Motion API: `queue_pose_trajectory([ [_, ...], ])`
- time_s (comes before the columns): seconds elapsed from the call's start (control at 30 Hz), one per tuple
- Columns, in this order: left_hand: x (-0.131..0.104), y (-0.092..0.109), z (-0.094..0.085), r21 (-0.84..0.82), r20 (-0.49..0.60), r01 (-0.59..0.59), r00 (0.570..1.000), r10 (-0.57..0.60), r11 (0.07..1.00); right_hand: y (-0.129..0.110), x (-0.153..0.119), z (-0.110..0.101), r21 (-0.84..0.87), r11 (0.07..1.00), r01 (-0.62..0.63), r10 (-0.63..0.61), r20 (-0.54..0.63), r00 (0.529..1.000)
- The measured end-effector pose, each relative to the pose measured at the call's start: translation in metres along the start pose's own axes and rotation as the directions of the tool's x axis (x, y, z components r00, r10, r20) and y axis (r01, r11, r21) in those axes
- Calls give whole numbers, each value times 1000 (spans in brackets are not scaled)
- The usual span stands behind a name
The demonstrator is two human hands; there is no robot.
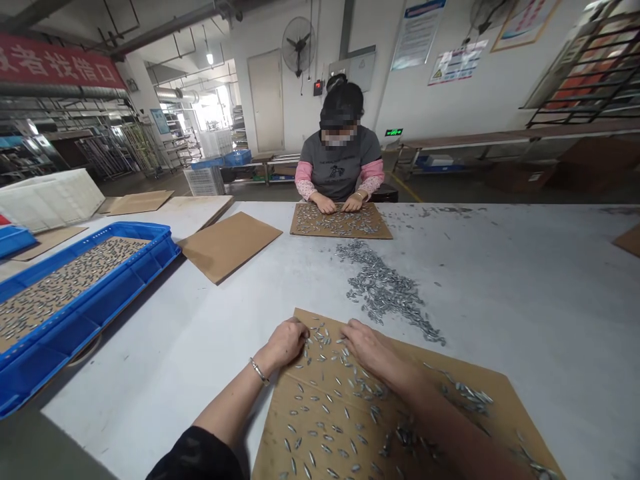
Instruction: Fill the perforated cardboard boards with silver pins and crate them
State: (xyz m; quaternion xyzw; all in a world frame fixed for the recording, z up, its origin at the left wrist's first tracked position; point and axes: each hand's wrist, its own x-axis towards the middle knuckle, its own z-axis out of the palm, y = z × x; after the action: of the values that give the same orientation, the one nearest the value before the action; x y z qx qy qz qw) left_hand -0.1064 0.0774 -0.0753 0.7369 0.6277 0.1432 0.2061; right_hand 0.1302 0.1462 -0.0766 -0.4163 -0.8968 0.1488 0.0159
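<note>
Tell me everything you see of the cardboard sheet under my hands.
The brown cardboard sheet lies flat on the white table, its near edge out of frame. Small silvery pointed pieces lie on it, spaced apart at left, clumped at right. The left hand is at its far left corner, the right hand near its far edge; the right forearm hides part.

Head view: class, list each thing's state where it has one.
Near card, flat, scattered with pieces
Left hand, fingers curled
Right hand, fingers curled
Heap, loose
Long tray, holding pieces
Far card, flat, scattered with pieces
Door, shut
Exit sign, lit
Ceiling light, lit
Left fan, running unclear
</note>
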Motion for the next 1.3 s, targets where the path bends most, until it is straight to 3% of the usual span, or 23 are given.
queue_pose_trajectory([
  [0.2, -4, -3, -2, 5, 31, -6, 999, 5, 1000, 24, 4, 3, 91, 993, -76, 71, 54, 996],
  [0.37, -9, -2, -3, 1, 39, -31, 999, 31, 1000, 31, 0, 6, 43, 993, -112, 107, 95, 990],
  [0.5, -13, -3, -3, 1, 42, -63, 997, 63, 998, 33, -3, 12, 28, 997, -75, 73, 49, 996],
  [0.67, -14, -3, -10, -35, 4, -73, 997, 74, 997, 37, -2, 6, 86, 990, -116, 108, 85, 990],
  [0.77, -14, 4, -18, -102, -51, -76, 996, 71, 992, 40, -4, -2, 140, 977, -159, 162, -9, 987],
  [0.87, -19, 19, -21, -137, -23, -127, 992, 125, 982, 31, -14, -5, 209, 973, -100, 121, -89, 989],
  [0.97, -30, 36, -15, -118, 53, -148, 986, 155, 982, 3, -27, 1, 215, 976, 24, -12, -54, 998],
  [1.1, -45, 46, -8, -65, 105, -44, 993, 51, 997, -32, -40, 18, -44, 992, 122, -124, -52, 991],
  [1.17, -51, 45, -8, -66, 104, -9, 994, 15, 998, -37, -43, 23, -132, 981, 144, -149, -28, 988],
  [1.3, -66, 39, -13, -129, 70, 25, 997, -16, 991, -31, -46, 20, -116, 969, 218, -213, 49, 976],
])
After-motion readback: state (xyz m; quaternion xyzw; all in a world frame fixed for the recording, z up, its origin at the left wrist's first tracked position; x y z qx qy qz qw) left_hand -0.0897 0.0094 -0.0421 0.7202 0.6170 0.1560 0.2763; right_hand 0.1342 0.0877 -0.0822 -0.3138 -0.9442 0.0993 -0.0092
